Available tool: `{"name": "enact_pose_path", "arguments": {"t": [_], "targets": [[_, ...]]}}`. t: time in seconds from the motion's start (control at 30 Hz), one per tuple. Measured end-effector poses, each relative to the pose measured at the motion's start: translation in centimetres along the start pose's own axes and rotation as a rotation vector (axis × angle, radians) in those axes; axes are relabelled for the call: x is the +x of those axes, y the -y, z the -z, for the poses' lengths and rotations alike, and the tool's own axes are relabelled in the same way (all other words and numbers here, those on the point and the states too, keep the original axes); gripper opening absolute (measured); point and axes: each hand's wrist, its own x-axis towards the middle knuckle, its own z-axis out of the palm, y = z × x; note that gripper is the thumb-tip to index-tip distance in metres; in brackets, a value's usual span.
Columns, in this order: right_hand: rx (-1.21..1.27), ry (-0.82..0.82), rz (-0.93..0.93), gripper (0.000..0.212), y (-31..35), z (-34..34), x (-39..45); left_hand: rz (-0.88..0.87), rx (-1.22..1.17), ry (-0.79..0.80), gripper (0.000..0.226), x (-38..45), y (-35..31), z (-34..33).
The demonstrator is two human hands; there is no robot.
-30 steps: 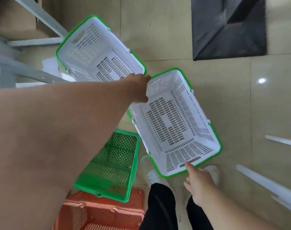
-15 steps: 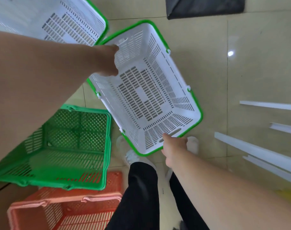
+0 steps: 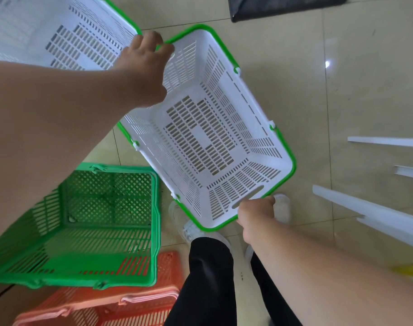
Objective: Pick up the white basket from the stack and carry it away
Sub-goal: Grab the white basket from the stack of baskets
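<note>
A white slotted basket (image 3: pixel 210 137) with a green rim hangs tilted above the tiled floor, empty inside. My left hand (image 3: pixel 144 69) grips its far short end at the rim. My right hand (image 3: pixel 256 212) is closed on its near short end, by the handle slot. A second white basket (image 3: pixel 59 36) with a green rim lies at the upper left, right beside my left hand.
A green basket (image 3: pixel 87 227) sits at lower left on an orange basket (image 3: pixel 120 304). My legs and white shoes (image 3: pixel 191 227) stand under the held basket. White strips (image 3: pixel 370 212) lie on the floor at right; a black mat (image 3: pixel 283 5) at top.
The held basket has come closer to me and lower in view, away from the other white basket. My left hand has shifted up to the far rim.
</note>
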Motion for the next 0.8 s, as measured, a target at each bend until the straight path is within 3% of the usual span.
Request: {"name": "enact_pose_path", "arguments": {"t": [0.1, 0.37, 0.63, 0.8], "targets": [[-0.083, 0.006, 0.049, 0.057, -0.4, 0.0, 0.5, 0.066, -0.004, 0.02, 0.091, 0.8, -0.6, -0.2], [-0.132, -0.017, 0.073, 0.052, -0.6, 0.1, 1.3, 0.106, -0.005, 0.124, 0.094, 1.1, -0.6, -0.6], [-0.218, -0.1, 0.153, 0.069, -0.3, 1.1, 1.0, 0.215, -0.092, 0.093, 0.081, -0.7, 1.1, -0.8], [-0.225, -0.152, 0.177, 0.066, -0.5, 2.2, -1.1, 0.3, -0.171, 0.059, 0.074, -3.8, 1.3, -0.3]]}}
